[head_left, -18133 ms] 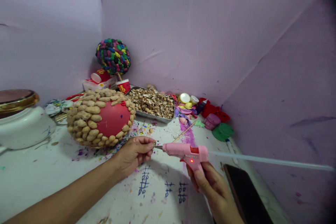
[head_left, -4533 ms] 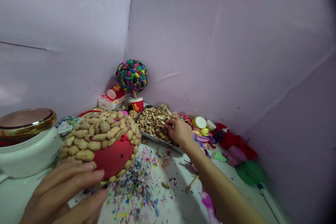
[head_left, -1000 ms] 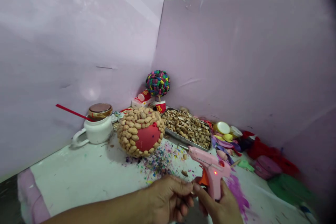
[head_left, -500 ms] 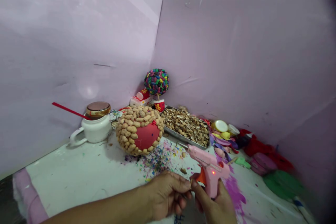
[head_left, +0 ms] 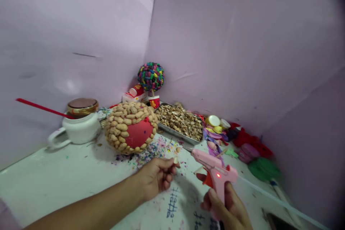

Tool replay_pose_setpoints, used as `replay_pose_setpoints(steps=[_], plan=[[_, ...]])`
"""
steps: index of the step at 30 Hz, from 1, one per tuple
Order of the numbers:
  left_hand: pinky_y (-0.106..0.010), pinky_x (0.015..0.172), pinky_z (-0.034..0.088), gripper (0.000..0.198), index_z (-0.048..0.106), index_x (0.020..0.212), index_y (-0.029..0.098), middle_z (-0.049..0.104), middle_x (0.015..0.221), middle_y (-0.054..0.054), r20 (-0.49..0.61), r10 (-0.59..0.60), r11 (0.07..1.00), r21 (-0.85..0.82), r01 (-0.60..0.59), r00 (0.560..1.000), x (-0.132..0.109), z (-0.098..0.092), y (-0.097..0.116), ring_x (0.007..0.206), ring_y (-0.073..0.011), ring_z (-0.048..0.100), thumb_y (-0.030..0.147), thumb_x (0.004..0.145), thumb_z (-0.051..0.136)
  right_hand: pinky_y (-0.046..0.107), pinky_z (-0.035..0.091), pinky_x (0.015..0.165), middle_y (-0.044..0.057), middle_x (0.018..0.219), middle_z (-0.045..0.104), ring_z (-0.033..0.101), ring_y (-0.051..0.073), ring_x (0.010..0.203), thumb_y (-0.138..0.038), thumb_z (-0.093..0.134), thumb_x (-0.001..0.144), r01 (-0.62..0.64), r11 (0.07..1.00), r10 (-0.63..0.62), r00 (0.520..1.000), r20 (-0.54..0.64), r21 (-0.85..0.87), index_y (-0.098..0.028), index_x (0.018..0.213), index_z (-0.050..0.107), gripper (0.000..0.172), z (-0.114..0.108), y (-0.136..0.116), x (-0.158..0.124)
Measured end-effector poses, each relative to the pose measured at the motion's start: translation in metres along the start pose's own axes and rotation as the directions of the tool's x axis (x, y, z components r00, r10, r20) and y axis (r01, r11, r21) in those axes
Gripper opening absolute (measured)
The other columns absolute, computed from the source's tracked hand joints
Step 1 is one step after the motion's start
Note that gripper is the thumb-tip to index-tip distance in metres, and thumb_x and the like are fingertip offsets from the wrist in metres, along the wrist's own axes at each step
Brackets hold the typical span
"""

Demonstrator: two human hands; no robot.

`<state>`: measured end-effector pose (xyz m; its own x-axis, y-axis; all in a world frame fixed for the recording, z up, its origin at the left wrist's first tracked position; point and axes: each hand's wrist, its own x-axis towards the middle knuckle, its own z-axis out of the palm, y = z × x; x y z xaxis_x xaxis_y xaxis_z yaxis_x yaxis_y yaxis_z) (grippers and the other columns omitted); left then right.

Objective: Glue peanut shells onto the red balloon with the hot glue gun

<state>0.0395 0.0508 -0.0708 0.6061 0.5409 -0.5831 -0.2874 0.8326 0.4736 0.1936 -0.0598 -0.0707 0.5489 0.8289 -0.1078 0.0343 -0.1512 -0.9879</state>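
My right hand (head_left: 229,206) is wrapped round the handle of a pink hot glue gun (head_left: 211,161). Its red light glows, and a finger lies by the orange trigger (head_left: 208,179). To the left, my left hand (head_left: 157,178) pinches a small pale piece of peanut shell (head_left: 175,160) between thumb and finger, apart from the nozzle. A short pale stick (head_left: 198,170) shows beside the glue gun's trigger. Behind my left hand sits a round red balloon (head_left: 138,134), mostly covered with peanuts (head_left: 118,127); a bare red patch faces me.
A metal tray of peanut shells (head_left: 180,121) lies behind. At left stands a white mug (head_left: 82,129) with a jar and red strip. A colourful ball (head_left: 151,76) rises from a red cup (head_left: 154,102). Coloured balloons (head_left: 215,136) and green cloth (head_left: 264,169) lie right.
My hands, close together before, have moved apart. The left hand has gone up and left with the shell piece, the glue gun stays in my right hand, and the view has shifted.
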Motion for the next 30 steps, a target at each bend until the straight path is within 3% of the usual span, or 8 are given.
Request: replay_pose_setpoints(steps=[10,25,30], plan=[[-0.013,0.035,0.032,0.007,0.059,0.074,0.009,0.053,0.059,0.001,-0.003,0.003,1.0,0.003,-0.003,1.0,0.003,-0.004,0.003,0.039,-0.0034,0.043,0.015,0.075,0.058,0.025,0.029,0.047,-0.002,0.052,0.048,0.037,0.013,0.048,-0.055,0.047,0.08,0.127,0.992,-0.125,0.988,0.089,-0.021,-0.017,0.087,0.065,0.043,-0.008,0.007,-0.011],[-0.014,0.036,0.031,0.011,0.056,0.07,0.011,0.053,0.057,0.002,0.012,0.028,0.998,0.056,-0.028,1.0,0.001,-0.001,0.001,0.038,-0.0036,0.043,0.019,0.078,0.057,0.025,0.033,0.049,-0.003,0.052,0.045,0.042,0.014,0.05,-0.053,0.049,0.078,0.162,0.983,-0.155,0.984,0.082,-0.086,-0.019,0.072,0.058,0.036,-0.005,0.009,-0.016],[-0.014,0.036,0.031,0.011,0.056,0.071,0.011,0.052,0.057,0.002,0.009,0.025,0.998,0.06,-0.025,1.0,0.001,-0.001,0.001,0.038,-0.0035,0.043,0.018,0.078,0.058,0.024,0.031,0.048,-0.004,0.052,0.044,0.039,0.013,0.049,-0.052,0.049,0.079,0.163,0.986,-0.161,0.985,0.068,-0.038,-0.019,0.076,0.059,0.035,-0.004,0.01,-0.016]])
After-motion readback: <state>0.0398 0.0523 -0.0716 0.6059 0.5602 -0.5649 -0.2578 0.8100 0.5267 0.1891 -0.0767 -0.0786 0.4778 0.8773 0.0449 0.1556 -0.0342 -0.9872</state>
